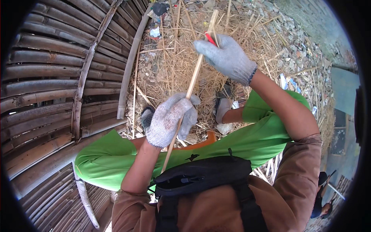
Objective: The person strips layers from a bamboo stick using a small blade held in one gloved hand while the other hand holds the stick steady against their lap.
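Note:
A long, pale strip of split bamboo slants across the middle, its far end up and away and its near end down by my lap. My left hand, in a grey-white knit glove with brownish stains, is closed around the strip's lower half. Farther up, my gloved right hand is closed on a thin red tool held against the strip near its far end. Only a short red part shows; the rest is hidden by the fingers, so its kind is unclear.
Bamboo slats with a cross pole stand close on the left. Dry shavings and rubble cover the ground ahead. A black bag hangs at my chest, above my green-clad legs. Another person is at the lower right.

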`<state>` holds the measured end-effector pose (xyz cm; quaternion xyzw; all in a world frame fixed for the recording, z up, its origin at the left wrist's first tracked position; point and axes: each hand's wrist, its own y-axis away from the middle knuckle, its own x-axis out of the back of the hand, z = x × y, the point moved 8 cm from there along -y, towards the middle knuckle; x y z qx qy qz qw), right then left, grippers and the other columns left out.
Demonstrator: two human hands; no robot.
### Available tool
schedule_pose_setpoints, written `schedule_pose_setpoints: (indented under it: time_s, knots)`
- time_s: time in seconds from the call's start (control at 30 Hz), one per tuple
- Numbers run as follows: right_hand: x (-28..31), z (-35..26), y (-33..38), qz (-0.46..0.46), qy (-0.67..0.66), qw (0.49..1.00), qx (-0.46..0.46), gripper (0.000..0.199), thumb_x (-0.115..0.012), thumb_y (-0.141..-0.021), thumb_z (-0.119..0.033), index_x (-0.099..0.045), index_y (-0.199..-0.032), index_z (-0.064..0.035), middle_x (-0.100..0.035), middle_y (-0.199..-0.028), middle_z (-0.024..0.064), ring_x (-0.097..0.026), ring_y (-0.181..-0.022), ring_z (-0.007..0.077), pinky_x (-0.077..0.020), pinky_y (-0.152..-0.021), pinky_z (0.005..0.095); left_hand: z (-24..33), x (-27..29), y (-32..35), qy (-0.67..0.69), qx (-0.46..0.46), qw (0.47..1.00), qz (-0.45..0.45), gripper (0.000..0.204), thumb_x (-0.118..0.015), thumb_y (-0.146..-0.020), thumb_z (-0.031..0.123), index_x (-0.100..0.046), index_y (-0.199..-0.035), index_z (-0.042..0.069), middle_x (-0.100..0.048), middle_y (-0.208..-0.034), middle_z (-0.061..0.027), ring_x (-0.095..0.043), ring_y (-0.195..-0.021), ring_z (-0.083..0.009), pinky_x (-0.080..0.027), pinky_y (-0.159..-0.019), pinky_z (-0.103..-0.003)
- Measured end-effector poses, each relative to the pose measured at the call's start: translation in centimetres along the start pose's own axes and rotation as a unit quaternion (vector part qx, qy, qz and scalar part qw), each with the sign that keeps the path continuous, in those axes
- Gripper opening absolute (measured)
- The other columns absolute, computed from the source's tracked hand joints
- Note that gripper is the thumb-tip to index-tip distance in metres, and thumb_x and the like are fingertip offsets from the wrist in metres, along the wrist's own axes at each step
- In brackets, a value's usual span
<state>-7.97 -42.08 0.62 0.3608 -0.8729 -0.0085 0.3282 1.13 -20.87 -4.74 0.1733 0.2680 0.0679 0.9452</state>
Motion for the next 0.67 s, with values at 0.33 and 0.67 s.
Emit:
schedule_pose_setpoints:
  time_s: [0.33,0.67]
  knots:
    - [-1.4,-2.5,0.7,0.011,0.227,0.965,0.134,0.068,-0.047,-0.109,-0.069,-0.068,-0.104,-0.005,-0.071,-0.08,0.0215,-0.075,-0.078,0.0393,-0.0583,-0.074,0.0528,0.5,1.6,2.3,0.009,0.007,1.0,0.029,0.035,-0.051,-0.117,0.023,-0.061,-0.129,-0.008,-0.054,-0.061,-0.0044,-0.042,-0.039,-0.0092,-0.035,-0.038,-0.024]
    - [-5.9,-3.1,4.0,-0.033,0.351,0.916,0.19,0.053,-0.062,-0.104,-0.064,-0.071,-0.095,-0.0121,-0.075,-0.075,0.0136,-0.078,-0.069,0.0342,-0.0619,-0.061,0.0487,0.0,2.4,2.1,-0.046,0.019,0.993,0.107,0.03,-0.055,-0.115,0.022,-0.062,-0.127,-0.004,-0.058,-0.067,-0.0036,-0.043,-0.042,-0.0073,-0.034,-0.038,-0.024]
